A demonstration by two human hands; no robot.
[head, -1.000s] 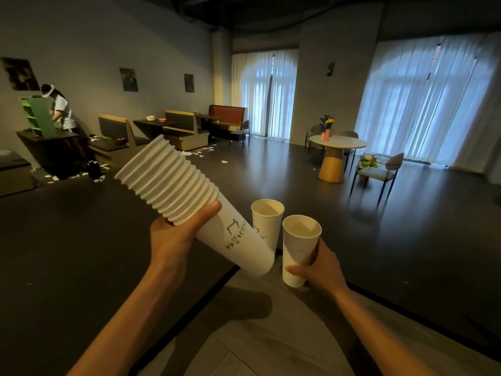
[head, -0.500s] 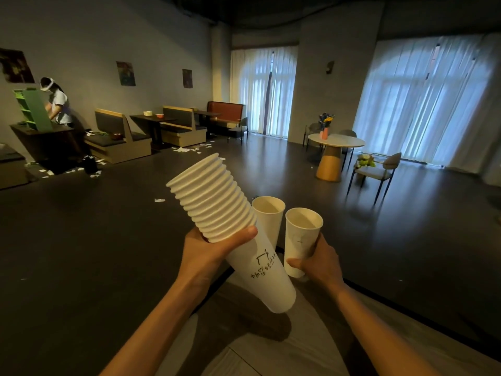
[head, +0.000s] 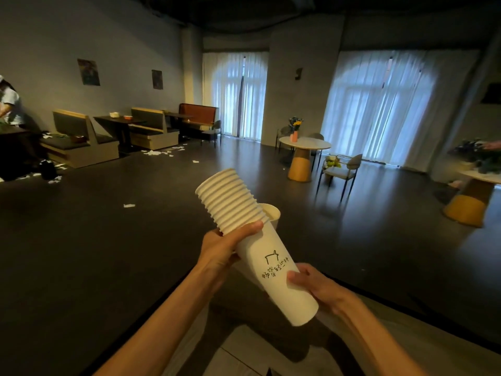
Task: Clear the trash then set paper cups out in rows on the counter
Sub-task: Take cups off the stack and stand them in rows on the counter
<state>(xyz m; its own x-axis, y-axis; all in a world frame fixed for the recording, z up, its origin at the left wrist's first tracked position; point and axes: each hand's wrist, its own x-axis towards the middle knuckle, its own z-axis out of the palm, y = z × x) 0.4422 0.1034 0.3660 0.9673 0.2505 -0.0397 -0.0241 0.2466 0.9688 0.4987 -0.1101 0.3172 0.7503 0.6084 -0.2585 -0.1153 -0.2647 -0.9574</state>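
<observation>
Head view: both hands on tilted cup stack.
Left hand (head: 219,249) grips the cup stack (head: 252,240) below its rims; right hand (head: 311,283) pinches the bottom cup near its base. Single cup (head: 272,213) stands behind, on the counter (head: 244,356).

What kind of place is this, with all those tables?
Probably a cafe or small restaurant. There are booth seats with a dark table along the wall, a round table with a vase of flowers, and a stack of paper cups being handled.
</observation>
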